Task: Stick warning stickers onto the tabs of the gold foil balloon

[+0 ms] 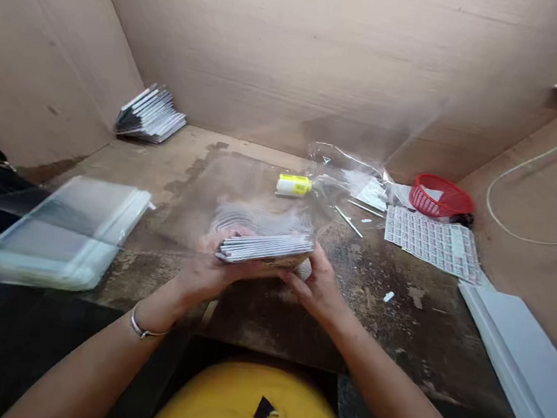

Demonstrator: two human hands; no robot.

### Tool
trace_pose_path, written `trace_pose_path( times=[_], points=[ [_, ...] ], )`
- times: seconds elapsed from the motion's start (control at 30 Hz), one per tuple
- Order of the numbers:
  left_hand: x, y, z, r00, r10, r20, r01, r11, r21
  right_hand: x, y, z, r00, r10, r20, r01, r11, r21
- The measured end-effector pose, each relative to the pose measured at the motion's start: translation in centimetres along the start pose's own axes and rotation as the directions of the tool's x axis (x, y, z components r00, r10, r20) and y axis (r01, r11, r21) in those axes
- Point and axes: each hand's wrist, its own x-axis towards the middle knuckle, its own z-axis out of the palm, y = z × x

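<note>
Between my two hands, above the table's near edge, is a stack of thin, flat white-edged pieces; their exact kind does not show. My left hand is closed around the stack's left end, partly hidden behind it. At the other end, my right hand grips the lower right corner with thumb and fingers. Clear plastic film lies blurred over and behind the stack. Just beyond it, a white bottle with a yellow label lies on its side.
A pile of clear plastic sleeves lies at left. Another stack of thin pieces sits in the back left corner. On the right are a red basket, printed sticker sheets, thin sticks and white panels. Wooden walls surround the table.
</note>
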Motion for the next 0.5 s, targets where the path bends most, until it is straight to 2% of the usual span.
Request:
trace_pose_path(
  times=[0.1, 0.2, 0.27, 0.33, 0.4, 0.5],
  points=[
    [0.6, -0.3, -0.8, 0.995, -0.008, 0.098, 0.007, 1.000, 0.007, -0.6, -0.6, -2.7, 0.997, 0.027, -0.070, -0.020, 0.995, 0.099],
    [1.5, -0.5, -0.7, 0.980, -0.036, 0.193, 0.036, 0.999, 0.000, 0.1, -0.9, -3.9, 0.998, 0.000, -0.061, 0.017, 0.961, 0.276],
    [1.8, -1.0, -0.2, 0.965, -0.051, 0.256, 0.058, 0.998, -0.021, 0.6, -0.6, -3.7, 1.000, -0.001, 0.017, -0.005, 0.938, 0.345],
    [1.6, -1.8, 0.4, 0.952, -0.061, 0.300, 0.078, 0.996, -0.045, 0.6, 0.2, -2.8, 0.995, 0.028, 0.091, -0.058, 0.938, 0.341],
    [0.9, -2.6, 0.6, 0.941, -0.077, 0.328, 0.099, 0.994, -0.049, -0.2, 1.2, -1.8, 0.990, 0.044, 0.132, -0.082, 0.951, 0.297],
    [-0.1, -3.1, 0.2, 0.937, -0.091, 0.338, 0.105, 0.994, -0.023, -1.6, 2.4, -0.8, 0.987, 0.025, 0.158, -0.054, 0.981, 0.185]
  ],
)
